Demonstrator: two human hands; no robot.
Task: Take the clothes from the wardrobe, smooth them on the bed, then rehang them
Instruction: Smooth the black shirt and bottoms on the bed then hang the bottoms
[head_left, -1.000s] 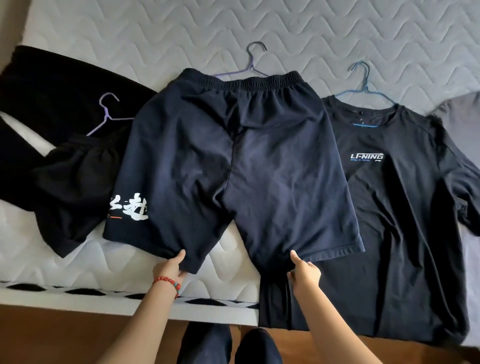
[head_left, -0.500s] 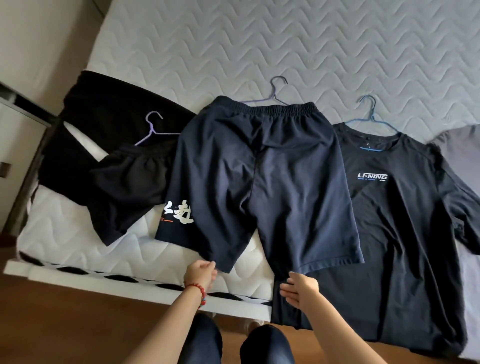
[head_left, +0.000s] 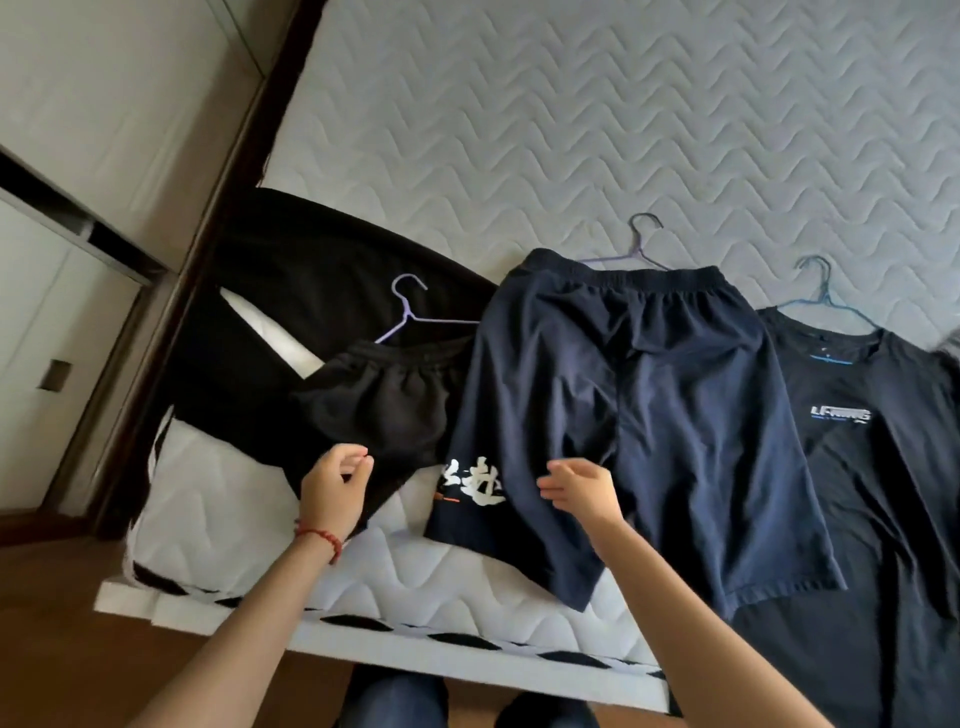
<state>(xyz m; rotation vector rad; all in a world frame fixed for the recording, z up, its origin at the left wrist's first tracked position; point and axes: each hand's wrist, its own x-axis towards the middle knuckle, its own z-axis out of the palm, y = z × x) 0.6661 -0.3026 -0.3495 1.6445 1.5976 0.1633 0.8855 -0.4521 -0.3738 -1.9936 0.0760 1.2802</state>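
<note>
Navy shorts (head_left: 649, 415) with white characters on one leg lie flat on the bed (head_left: 571, 130), their purple hanger (head_left: 636, 249) poking out above the waistband. Left of them lie smaller black shorts (head_left: 384, 400) on a lilac hanger (head_left: 410, 306). A black T-shirt (head_left: 872, 493) on a blue hanger (head_left: 821, 291) lies at the right. My left hand (head_left: 335, 488) hovers over the black shorts' lower edge, fingers curled and apart, holding nothing. My right hand (head_left: 579, 488) floats above the navy shorts' printed leg, fingers spread and empty.
A larger black garment (head_left: 311, 265) lies across the bed's left side. A dark bed frame rail (head_left: 208, 218) runs along the left, with white wardrobe panels (head_left: 78, 182) beyond it. Wooden floor (head_left: 62, 639) shows below, and my knees are at the bottom.
Both hands have let go of the navy shorts' leg hems and moved up and to the left. The view has swung left, bringing the wardrobe into sight.
</note>
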